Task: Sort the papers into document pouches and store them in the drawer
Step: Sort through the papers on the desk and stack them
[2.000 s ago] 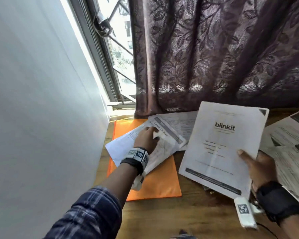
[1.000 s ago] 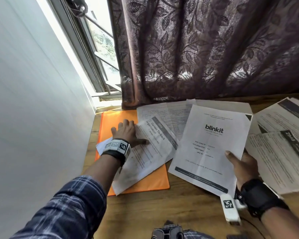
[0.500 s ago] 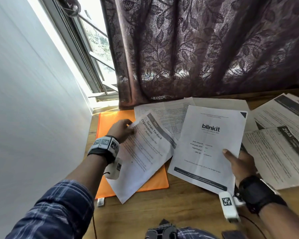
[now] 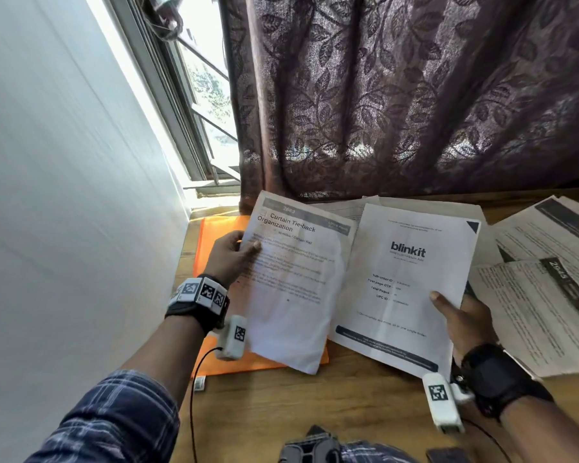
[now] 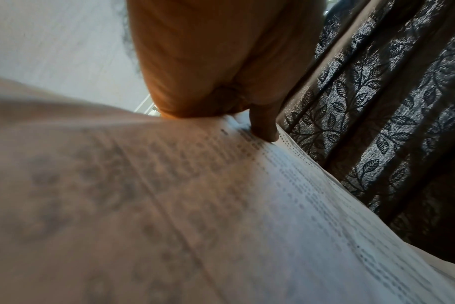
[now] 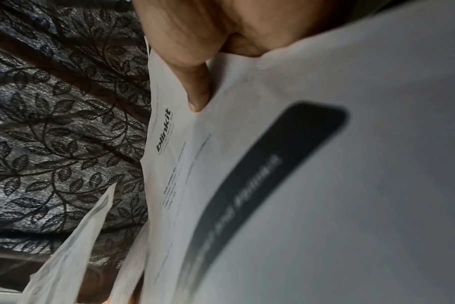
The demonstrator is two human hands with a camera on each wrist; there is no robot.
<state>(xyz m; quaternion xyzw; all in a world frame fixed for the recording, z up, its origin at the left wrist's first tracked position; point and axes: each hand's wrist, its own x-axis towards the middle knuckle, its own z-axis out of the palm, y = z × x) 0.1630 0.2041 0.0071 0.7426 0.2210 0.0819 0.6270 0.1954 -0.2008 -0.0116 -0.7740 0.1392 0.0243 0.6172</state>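
Two sheets are being held up side by side above the wooden desk. The left hand is pinching the "Curtain Tie-back Organization" sheet by its left edge, thumb on the printed face — the left wrist view is showing that thumb pressing the text. The right hand is grasping the blinkit sheet by its lower right edge, thumb on top, fingers hidden behind the paper. Both sheets are tilting toward the person, apparently for comparison.

An orange document pouch is lying flat on the desk under the left sheet, near the wall. More loose papers are spreading across the desk to the right, and others are lying behind the two held sheets, below the patterned curtain.

The step in hand is probably sorting — deciding which sheet is going into which pouch. The next move likely calls for opening the pouch mouth, which needs a freed hand. No drawer is in view.
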